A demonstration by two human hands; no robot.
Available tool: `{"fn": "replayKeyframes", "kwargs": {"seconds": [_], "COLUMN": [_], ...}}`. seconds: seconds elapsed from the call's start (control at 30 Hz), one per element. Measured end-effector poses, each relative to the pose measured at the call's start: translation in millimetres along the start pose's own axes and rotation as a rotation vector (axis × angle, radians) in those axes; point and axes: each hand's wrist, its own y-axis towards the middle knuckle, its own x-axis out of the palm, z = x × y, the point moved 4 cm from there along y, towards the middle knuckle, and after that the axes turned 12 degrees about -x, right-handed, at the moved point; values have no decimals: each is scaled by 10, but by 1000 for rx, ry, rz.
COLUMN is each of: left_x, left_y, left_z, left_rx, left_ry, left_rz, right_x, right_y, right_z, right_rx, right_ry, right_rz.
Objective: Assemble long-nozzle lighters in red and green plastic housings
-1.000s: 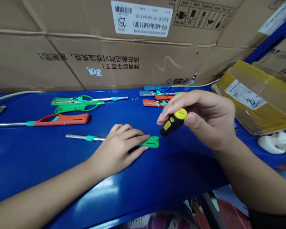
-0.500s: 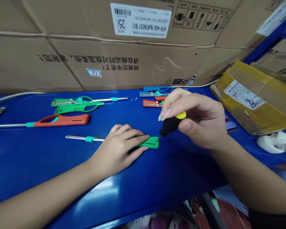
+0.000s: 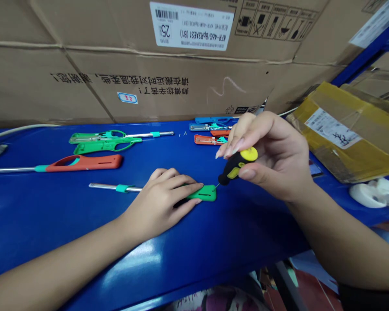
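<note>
A green long-nosed lighter (image 3: 205, 193) lies on the blue table (image 3: 52, 216), its metal tube (image 3: 106, 186) pointing left. My left hand (image 3: 162, 199) lies over its handle, fingers curled down on it, pinning it to the table. My right hand (image 3: 269, 155) pinches a small black and yellow screwdriver (image 3: 236, 166) between thumb and fingers. The screwdriver tip touches the right end of the green handle.
A red lighter (image 3: 84, 162) and green lighter parts (image 3: 103, 141) lie at the left back. Blue and red lighter parts (image 3: 210, 131) lie behind my right hand. Cardboard boxes (image 3: 132, 60) wall the back; a taped yellow parcel (image 3: 346, 129) and white object (image 3: 376, 194) sit right.
My right hand's fingers have turned the screwdriver on the spot and the hand rose slightly. The left hand and green lighter have not moved.
</note>
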Motion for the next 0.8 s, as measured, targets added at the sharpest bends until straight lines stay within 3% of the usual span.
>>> {"fn": "replayKeyframes", "kwargs": {"seconds": [0.43,0.8], "left_x": [-13,-12], "left_y": [-13,1], "left_z": [-1,5], "left_rx": [-6,-7], "left_ry": [-10,-9], "left_rz": [-6,-8], "right_x": [22,21], "right_y": [-41,-42], "right_z": [-36,-2], "right_rx": [58,112], "right_ry": [167,90], "right_rz": [-26,-20]}}
